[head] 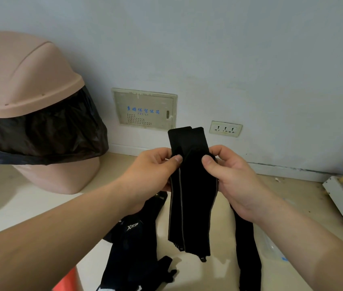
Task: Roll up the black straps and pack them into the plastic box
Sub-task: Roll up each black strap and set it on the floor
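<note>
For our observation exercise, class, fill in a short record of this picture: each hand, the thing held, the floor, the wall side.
left hand: pinches the black straps near their top, thumb in front
right hand: pinches the same straps from the other side
black straps: upright, not yet rolled, long ends hanging down
floor: dark garment with XTEP logo; loose strap to the right
wall side: pink bin lined with a black bag, wall panel, socket

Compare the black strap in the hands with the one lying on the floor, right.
The held strap hangs, pinched by left hand and right hand; the floor strap lies flat. The held strap shows grey edging; the floor strap looks plain. Both are black, unrolled.
</note>
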Available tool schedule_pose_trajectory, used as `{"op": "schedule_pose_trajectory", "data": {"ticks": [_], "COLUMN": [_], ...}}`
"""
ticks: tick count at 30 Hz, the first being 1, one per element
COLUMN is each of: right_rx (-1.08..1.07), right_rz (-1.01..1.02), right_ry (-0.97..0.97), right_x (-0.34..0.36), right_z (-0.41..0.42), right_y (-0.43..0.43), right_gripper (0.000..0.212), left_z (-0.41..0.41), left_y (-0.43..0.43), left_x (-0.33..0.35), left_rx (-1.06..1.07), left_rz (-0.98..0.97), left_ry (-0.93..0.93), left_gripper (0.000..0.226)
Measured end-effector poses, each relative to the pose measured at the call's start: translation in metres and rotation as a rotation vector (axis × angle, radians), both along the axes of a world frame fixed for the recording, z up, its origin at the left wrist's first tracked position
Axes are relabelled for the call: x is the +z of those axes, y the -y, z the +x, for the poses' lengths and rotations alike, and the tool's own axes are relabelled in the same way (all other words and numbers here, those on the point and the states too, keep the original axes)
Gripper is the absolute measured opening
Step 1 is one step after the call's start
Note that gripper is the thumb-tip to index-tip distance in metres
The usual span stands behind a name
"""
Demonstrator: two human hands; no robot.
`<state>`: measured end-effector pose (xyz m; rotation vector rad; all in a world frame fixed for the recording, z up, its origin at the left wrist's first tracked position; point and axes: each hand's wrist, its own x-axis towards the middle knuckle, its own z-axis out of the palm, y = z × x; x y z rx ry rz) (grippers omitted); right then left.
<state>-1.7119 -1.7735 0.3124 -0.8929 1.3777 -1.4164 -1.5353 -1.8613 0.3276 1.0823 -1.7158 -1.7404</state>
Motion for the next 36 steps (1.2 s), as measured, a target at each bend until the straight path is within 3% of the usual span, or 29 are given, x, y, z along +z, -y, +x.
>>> {"op": "schedule_pose_trajectory", "data": {"ticks": [8,12,20,27,33,36], "right_rx": [-0.085,-0.1,-0.15,-0.107,-0.069,-0.082], "right_rz": [0.019,-0.011,-0.033,0.014,0.088,0.102], "right_ry": [-0.044,-0.056,-0.037,-0.158,-0.239,-0.229], "right_x": [-0.003,-0.003,-0.005,-0.009,-0.015,-0.016], "right_z": [0.0,0.002,0.004,0.009,0.013,0.015], "right_y": [0.003,0.004,0.006,0.006,0.007,0.009], "right_gripper": [0.002,0.015,0.02,0.024,0.014,0.011], "left_z": [-0.005,-0.005,-0.007,-0.007,-0.008,-0.011], "left_y": [-0.011,-0.011,-0.011,-0.01,-0.015,-0.017], "left_x": [0.002,0.002,0.0,-0.001,-0.002,-0.009], "left_rx": [-0.123,-0.127,-0.071,-0.083,-0.105,-0.12], "left_rz": [0.116,0.127,0.101,0.091,0.03,-0.039], "left_ry": [-0.066,-0.06,-0.048,-0.02,0.063,0.141], "left_gripper": [0.027,0.029,0.031,0.032,0.037,0.051]}}
